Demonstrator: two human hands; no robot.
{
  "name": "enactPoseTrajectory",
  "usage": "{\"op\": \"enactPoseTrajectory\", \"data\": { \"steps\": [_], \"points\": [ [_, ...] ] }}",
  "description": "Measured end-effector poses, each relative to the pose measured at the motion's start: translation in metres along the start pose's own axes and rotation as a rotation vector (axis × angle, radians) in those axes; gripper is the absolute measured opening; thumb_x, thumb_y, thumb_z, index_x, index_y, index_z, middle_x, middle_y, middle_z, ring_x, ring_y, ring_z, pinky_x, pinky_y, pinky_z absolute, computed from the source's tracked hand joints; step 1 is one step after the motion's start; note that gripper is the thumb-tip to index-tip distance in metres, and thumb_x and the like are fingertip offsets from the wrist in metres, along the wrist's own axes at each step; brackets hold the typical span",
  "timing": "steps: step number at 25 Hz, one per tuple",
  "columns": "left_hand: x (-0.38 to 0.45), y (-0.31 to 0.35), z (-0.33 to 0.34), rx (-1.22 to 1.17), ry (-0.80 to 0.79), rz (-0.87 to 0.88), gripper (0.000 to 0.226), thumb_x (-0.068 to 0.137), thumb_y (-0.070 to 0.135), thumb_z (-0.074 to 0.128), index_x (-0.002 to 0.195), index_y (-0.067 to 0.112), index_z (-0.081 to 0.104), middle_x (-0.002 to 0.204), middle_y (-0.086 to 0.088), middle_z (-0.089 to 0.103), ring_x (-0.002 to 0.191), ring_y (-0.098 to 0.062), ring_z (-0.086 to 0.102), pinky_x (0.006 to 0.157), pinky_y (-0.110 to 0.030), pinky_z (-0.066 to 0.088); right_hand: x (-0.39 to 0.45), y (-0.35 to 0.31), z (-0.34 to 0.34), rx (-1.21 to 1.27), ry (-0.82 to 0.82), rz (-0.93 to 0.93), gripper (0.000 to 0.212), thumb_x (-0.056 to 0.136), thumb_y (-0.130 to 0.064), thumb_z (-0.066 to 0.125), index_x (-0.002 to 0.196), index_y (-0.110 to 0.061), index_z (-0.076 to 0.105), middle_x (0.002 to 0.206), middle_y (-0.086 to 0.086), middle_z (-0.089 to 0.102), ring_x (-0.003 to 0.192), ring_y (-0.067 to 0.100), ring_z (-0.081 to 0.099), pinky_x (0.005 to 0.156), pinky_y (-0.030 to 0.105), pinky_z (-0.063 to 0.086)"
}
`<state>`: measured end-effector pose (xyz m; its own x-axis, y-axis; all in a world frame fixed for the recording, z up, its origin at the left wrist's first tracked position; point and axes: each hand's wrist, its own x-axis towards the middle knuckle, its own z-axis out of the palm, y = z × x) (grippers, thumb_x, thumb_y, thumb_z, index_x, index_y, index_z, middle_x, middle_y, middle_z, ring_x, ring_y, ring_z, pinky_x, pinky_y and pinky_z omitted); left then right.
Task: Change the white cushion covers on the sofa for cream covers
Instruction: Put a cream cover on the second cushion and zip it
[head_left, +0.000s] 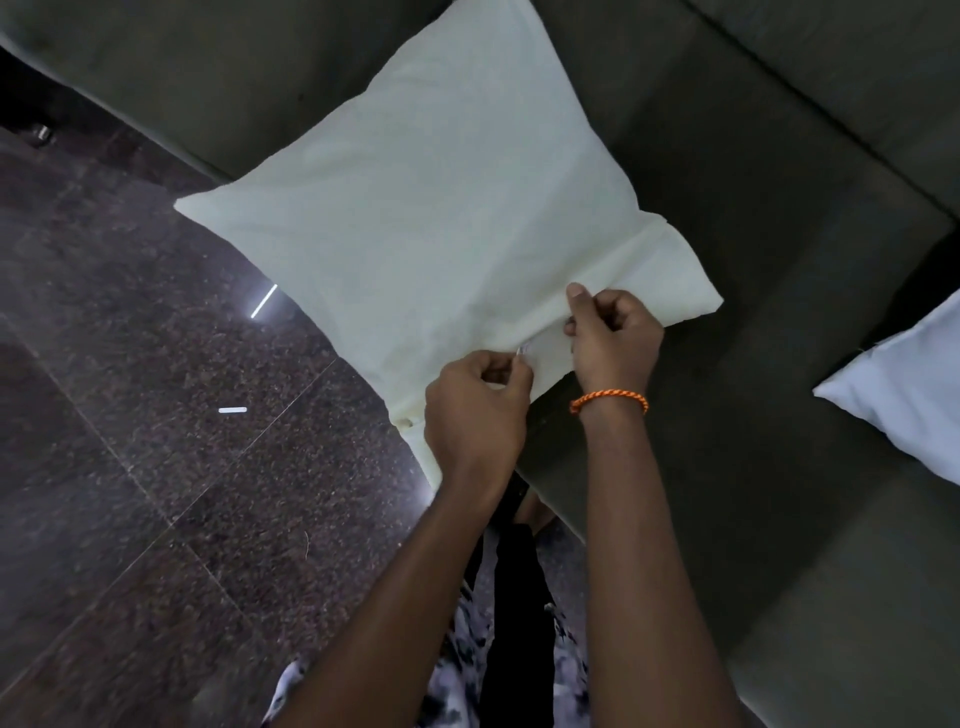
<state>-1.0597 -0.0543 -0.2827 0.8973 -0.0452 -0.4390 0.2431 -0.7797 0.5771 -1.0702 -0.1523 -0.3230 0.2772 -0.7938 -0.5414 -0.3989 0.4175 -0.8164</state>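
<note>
A cushion in a cream cover (431, 208) lies flat on the grey sofa seat (769, 291), with one corner hanging over the seat's front edge. My left hand (475, 410) pinches the small metal zip pull (523, 351) at the cover's near edge. Just to its right, my right hand (613, 338) pinches the cream fabric beside the zip; an orange braided band circles that wrist. A white cushion (904, 395) shows partly at the right edge of the view.
The sofa backrest (857, 67) runs along the top right. Dark polished stone floor (156, 441) fills the left side, with light reflections on it. My legs stand close against the sofa front at the bottom centre.
</note>
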Motion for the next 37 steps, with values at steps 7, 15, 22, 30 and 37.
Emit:
{"op": "enactPoseTrajectory", "data": {
  "steps": [7, 15, 22, 30, 37],
  "points": [
    [0.001, -0.082, -0.046, 0.065, 0.068, -0.079, 0.021, 0.086, 0.03, 0.065, 0.091, 0.013, 0.076, 0.075, 0.005, 0.069, 0.07, -0.013, 0.065, 0.063, -0.025, 0.049, 0.009, -0.006, 0.003, 0.061, 0.073, -0.005, 0.026, 0.084, -0.015, 0.068, 0.064, -0.017, 0.052, 0.058, 0.006, 0.053, 0.047, 0.01, 0.052, 0.06, 0.031, 0.053],
    [0.012, -0.119, -0.048, -0.099, -0.004, -0.087, 0.016, 0.089, 0.025, 0.065, 0.09, 0.012, 0.072, 0.074, 0.009, 0.066, 0.051, 0.005, 0.053, 0.048, -0.008, 0.039, -0.036, 0.018, 0.021, -0.131, 0.005, 0.059, 0.039, 0.072, -0.042, 0.075, 0.055, -0.017, 0.051, 0.069, 0.021, 0.064, 0.067, 0.031, 0.062, 0.071, 0.046, 0.057],
    [0.027, -0.139, -0.053, -0.066, 0.086, -0.177, 0.019, 0.086, 0.03, 0.068, 0.082, 0.012, 0.073, 0.068, 0.009, 0.063, 0.062, -0.008, 0.059, 0.054, -0.02, 0.039, -0.046, 0.028, 0.036, -0.062, 0.067, -0.045, 0.045, 0.081, -0.026, 0.071, 0.052, -0.012, 0.039, 0.048, 0.0, 0.048, 0.055, 0.021, 0.058, 0.071, 0.05, 0.057],
    [0.048, -0.133, -0.049, -0.47, -0.319, -0.419, 0.025, 0.087, 0.013, 0.061, 0.109, 0.016, 0.049, 0.095, 0.003, 0.059, 0.082, -0.01, 0.056, 0.063, -0.027, 0.042, -0.046, 0.028, 0.037, -0.01, 0.097, -0.024, 0.033, 0.079, -0.023, 0.075, 0.064, -0.017, 0.046, 0.063, 0.002, 0.05, 0.063, 0.022, 0.055, 0.072, 0.045, 0.057],
    [0.041, -0.098, -0.059, -0.599, -0.368, -0.346, 0.041, 0.08, 0.016, 0.074, 0.117, 0.011, 0.058, 0.118, -0.007, 0.066, 0.104, -0.022, 0.065, 0.087, -0.042, 0.055, -0.072, 0.038, 0.028, -0.843, 0.003, -0.472, 0.095, 0.076, -0.007, 0.07, 0.15, -0.026, 0.014, 0.154, 0.015, 0.008, 0.127, 0.034, 0.035, 0.102, 0.042, 0.04]
  ]
}}
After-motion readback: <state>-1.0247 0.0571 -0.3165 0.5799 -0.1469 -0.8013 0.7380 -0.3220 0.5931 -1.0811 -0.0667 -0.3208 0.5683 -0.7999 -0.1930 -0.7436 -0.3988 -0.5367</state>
